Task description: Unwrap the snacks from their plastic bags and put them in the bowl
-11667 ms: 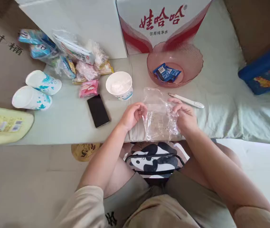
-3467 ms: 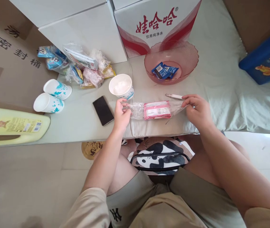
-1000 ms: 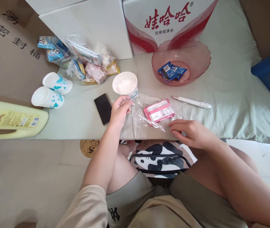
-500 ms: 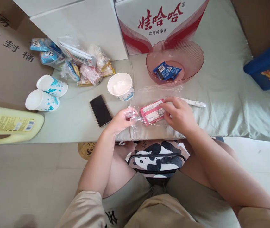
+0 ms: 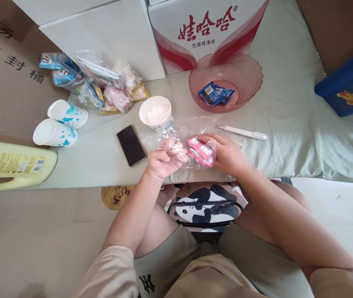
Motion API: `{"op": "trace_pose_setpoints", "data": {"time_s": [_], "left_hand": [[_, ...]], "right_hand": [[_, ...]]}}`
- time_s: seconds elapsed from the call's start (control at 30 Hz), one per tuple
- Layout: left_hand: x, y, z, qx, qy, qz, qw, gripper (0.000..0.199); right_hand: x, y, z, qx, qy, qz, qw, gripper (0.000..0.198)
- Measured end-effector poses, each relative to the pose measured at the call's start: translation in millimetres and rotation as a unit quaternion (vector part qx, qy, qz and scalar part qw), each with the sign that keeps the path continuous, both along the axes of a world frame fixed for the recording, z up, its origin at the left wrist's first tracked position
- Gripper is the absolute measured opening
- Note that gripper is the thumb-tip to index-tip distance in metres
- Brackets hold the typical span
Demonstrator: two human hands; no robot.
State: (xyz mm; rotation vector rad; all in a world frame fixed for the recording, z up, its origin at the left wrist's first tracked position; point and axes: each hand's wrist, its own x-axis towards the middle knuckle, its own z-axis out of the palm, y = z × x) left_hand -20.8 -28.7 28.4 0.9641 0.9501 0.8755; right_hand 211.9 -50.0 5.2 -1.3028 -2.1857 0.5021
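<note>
Clasping pink packets [image 5: 201, 151], newly tilted, right hand [image 5: 228, 155] curled round; left hand [image 5: 163, 163], grip half-curled under clear film [image 5: 182, 129], hold unclear

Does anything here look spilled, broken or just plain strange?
No spill or breakage shows. One mildly odd sight: the left hand shows partly through crumpled clear plastic; whether it is inside, I can't tell. The paper bowl stands upright, and the blue packets lie inside the pink bowl.

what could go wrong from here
The clear plastic film at the left hand is close to the paper bowl and might tip it. The pink packets in the right hand could slip. The slim white tool just beyond that hand might get knocked.
</note>
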Motion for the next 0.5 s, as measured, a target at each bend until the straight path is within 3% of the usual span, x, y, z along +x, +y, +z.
{"op": "trace_pose_setpoints", "data": {"time_s": [0.17,0.33,0.5], "left_hand": [[-10.7,8.5,5.9,0.047,-0.012,0.087,0.995,0.034],[-11.8,9.0,16.4,-0.057,-0.123,0.171,0.976,0.039],[-9.1,9.4,23.5,-0.109,-0.259,0.177,0.943,0.041]], "right_hand": [[12.2,4.9,-2.7,-0.040,0.107,-0.026,0.993,0.042],[20.1,7.7,-7.4,-0.024,0.113,-0.049,0.992,0.042],[19.2,5.5,-13.1,0.041,0.068,-0.015,0.997,0.046]]}}
